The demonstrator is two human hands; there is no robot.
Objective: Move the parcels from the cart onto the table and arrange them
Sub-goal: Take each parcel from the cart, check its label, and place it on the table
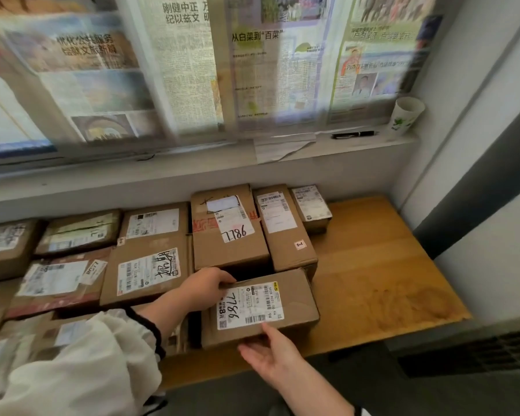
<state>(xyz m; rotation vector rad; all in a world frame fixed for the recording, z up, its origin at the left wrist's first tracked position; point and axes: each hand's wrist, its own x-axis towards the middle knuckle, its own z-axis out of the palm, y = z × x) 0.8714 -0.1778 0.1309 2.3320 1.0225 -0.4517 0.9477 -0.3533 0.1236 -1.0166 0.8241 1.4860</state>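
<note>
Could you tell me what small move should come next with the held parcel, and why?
Probably slide the parcel back against the box behind: a dark gap lies between them, and the left hand and right hand grip its edges.

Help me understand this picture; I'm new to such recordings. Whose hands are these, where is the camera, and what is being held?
There is no machine here. A person wears a camera on the head, so the single picture looks forward and down at their own hands. The left hand grips the far corner of a cardboard parcel marked 7786, and the right hand holds its near edge, thumb on top. Beside it, other labelled parcels lie in rows on a wooden table. Behind them, a sill carries a black pen and a paper cup, with newspapers hanging above.
</note>
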